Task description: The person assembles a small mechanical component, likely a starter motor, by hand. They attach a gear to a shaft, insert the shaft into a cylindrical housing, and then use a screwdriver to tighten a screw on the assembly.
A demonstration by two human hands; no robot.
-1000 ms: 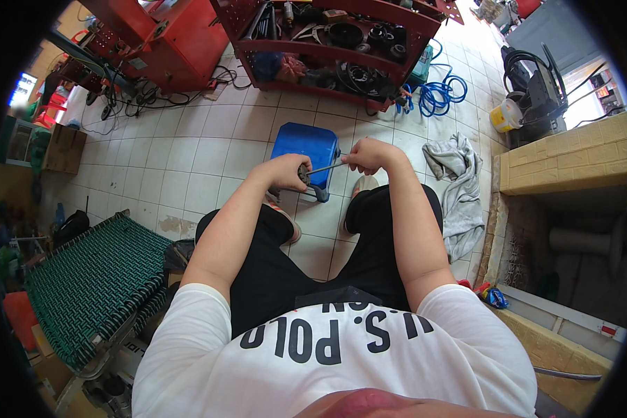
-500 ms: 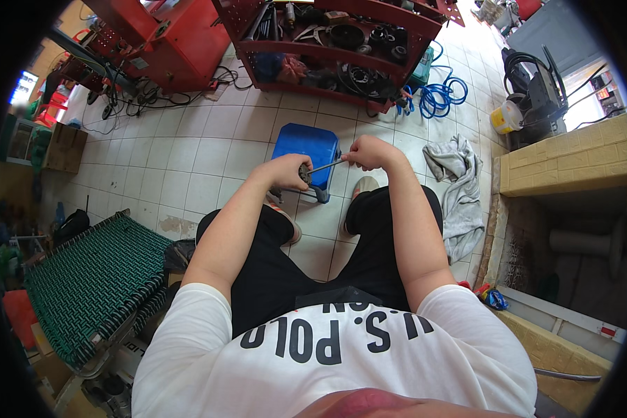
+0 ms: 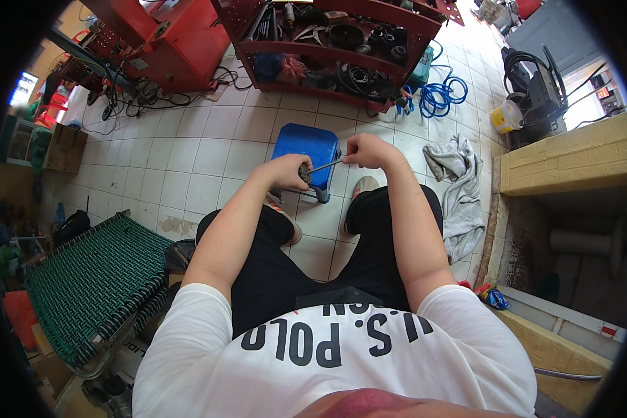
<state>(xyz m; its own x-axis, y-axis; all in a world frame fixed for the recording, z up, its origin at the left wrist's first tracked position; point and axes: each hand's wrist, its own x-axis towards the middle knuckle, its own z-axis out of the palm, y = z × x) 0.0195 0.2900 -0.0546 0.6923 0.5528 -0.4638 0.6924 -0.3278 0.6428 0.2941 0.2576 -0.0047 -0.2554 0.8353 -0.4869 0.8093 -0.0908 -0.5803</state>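
Over a blue plastic stool top, my left hand is closed around a small, dark metal part. A thin grey metal rod runs from that part toward the right. My right hand pinches the rod's far end between thumb and fingertips. Exactly what kind of tool the rod belongs to is too small to tell. Below the hands, at the stool's near edge, shows a dark bar, partly hidden by the left hand.
A red tool cart loaded with parts stands ahead, beside a red machine. Blue hose lies coiled on the tiles. A grey cloth is at the right, near a yellow ledge. Left is a green woven seat.
My right hand's fingers have shifted and curled slightly at the rod's end. The left hand and the metal part have stayed in place.
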